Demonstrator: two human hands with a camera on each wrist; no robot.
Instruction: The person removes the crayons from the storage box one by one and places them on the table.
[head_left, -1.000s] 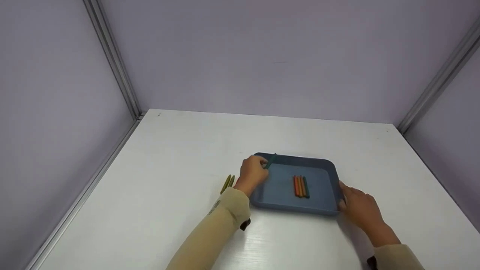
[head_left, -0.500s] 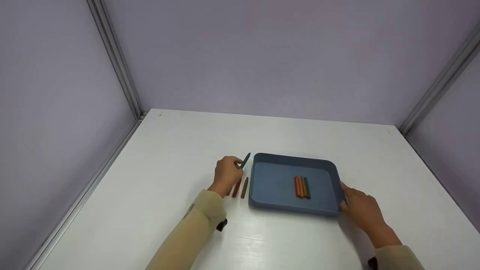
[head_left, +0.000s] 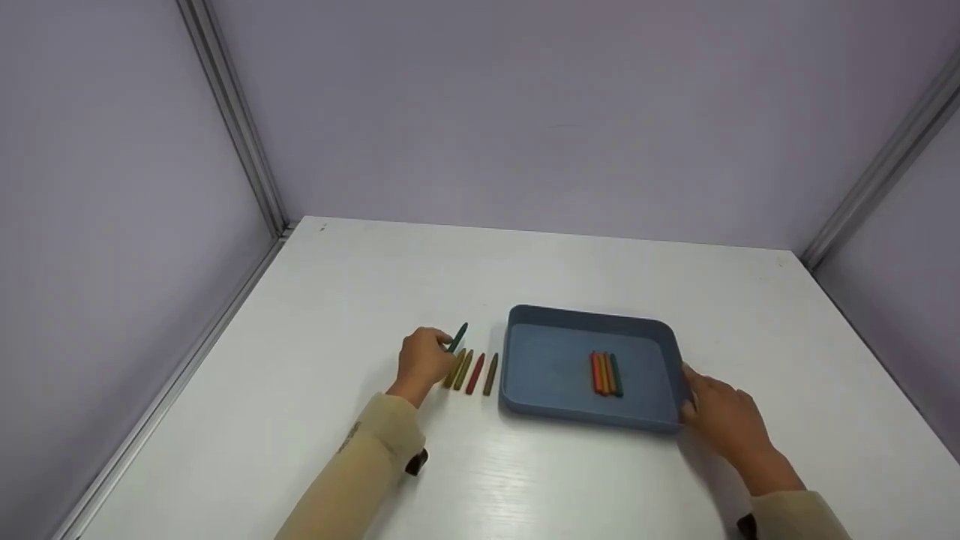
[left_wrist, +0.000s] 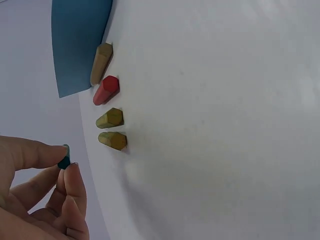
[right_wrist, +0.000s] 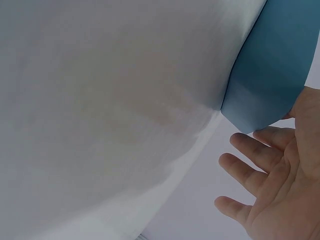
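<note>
Pinching green crayon point(head_left: 457, 337), L hand point(head_left: 421, 364), R hand point(head_left: 721, 421) prob touching tray point(head_left: 551, 411)

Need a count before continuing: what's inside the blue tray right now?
Four crayons lie side by side on the floor of the tray: red, two orange, one green. Nothing covers the tray's floor.

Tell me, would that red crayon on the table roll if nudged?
Probably not far: the red crayon shows flat facets in the left wrist view, so it should stop quickly. It looks stiff and light, and might snap if pressed hard.
</note>
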